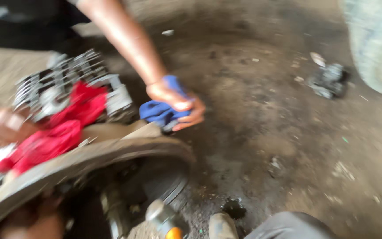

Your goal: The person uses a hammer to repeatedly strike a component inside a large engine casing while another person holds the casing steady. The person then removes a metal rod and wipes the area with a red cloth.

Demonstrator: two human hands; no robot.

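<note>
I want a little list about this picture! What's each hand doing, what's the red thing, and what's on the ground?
View: head camera, looking down, blurred
Right hand: closed around a blue cloth
Left hand: at the left edge, touching a red cloth; grip unclear in the blur
Red cloth: draped over a finned metal engine part
Below the hands: a curved grey fender
Ground: dirty, stained floor, with a small dark metal part lying far right

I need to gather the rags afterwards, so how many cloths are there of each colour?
Blue cloth, gripped in the right hand: 1
Red cloth, lying on the finned metal engine part beside the blurred left hand: 1
Total: 2
</note>
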